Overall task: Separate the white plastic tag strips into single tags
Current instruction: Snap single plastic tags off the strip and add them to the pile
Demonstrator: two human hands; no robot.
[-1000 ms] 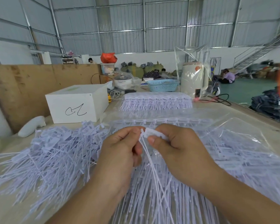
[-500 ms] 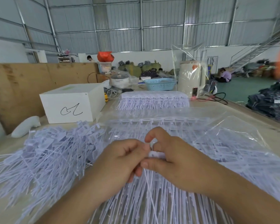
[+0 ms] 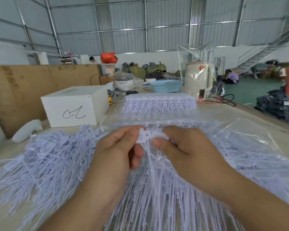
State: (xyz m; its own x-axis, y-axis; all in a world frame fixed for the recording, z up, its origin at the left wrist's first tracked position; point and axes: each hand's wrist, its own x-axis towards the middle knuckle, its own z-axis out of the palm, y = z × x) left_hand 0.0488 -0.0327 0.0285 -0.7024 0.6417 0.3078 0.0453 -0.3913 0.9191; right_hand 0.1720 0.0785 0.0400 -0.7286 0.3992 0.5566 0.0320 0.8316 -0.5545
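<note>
Pinching one tag strip between my left hand and right hand, I should twist close beside the joint.

Two hands, one white box, one basket

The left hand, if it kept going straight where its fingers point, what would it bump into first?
Probably the right hand: the left hand points rightward across the white plastic tag strip both pinch, though depth is hard to judge.
</note>
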